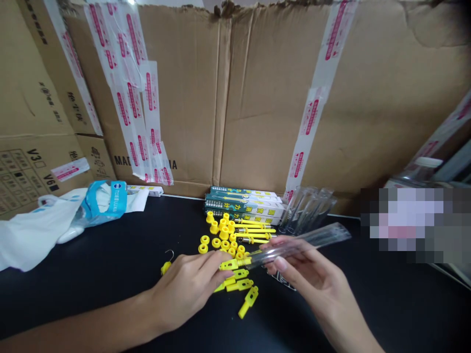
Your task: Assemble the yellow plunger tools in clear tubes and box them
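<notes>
My right hand grips a clear plastic tube that slants up to the right above the black table. My left hand pinches a yellow plastic piece at the tube's lower end; whether it sits inside the tube is unclear. Under the hands lie more flat yellow pieces, and behind them yellow caps and yellow rods with metal ends. A yellow piece with a wire hook lies beside my left wrist.
Green and white printed boxes are stacked at the back, with a bunch of clear tubes to their right. Large taped cardboard cartons wall off the back. White plastic bags lie at the left.
</notes>
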Demonstrator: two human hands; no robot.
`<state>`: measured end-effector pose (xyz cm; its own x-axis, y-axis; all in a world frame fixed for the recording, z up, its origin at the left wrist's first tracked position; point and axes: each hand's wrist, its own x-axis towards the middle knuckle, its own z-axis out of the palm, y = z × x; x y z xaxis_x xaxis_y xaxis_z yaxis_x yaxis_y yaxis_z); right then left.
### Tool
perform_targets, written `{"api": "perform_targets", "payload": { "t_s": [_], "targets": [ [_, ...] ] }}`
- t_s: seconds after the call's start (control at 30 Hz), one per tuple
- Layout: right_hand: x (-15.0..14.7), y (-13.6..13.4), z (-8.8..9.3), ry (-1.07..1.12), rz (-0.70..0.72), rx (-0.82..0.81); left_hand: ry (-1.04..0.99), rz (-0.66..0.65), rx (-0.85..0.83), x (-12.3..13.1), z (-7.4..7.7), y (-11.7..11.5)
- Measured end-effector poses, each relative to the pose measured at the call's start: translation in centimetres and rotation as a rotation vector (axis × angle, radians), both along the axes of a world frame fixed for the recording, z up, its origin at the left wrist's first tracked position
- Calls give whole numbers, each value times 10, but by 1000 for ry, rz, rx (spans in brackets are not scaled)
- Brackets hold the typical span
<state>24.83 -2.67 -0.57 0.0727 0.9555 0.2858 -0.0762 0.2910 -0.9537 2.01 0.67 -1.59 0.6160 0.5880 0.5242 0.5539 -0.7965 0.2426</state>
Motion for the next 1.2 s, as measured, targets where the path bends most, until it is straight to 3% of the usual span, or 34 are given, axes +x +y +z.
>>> {"api": "perform_targets", "payload": {
  "t_s": [0.17, 0.37, 0.63, 0.83, 1.03, 1.2],
  "targets": [
    [-8, -1, -13, 68, 156, -83, -66, -16, -46, -1, -5, 0],
    [-19, -8, -10, 164, 265, -206, -113, -20, -73, -2, -11, -2],
    [-22, -8, -11, 170, 278, -225, -149, -278, -90, -5, -1, -4],
    [-19, -6, -7, 204, 294, -209, -157, -217, -94, -5, -7, -4],
    [-17, -6, -8, 203, 334, -232, -140, -27, -129, -3, -7, 1],
    [-19, -6, -5, 194, 290, -200, -92, -7, 10, -2, -1, 3]
  ]
}}
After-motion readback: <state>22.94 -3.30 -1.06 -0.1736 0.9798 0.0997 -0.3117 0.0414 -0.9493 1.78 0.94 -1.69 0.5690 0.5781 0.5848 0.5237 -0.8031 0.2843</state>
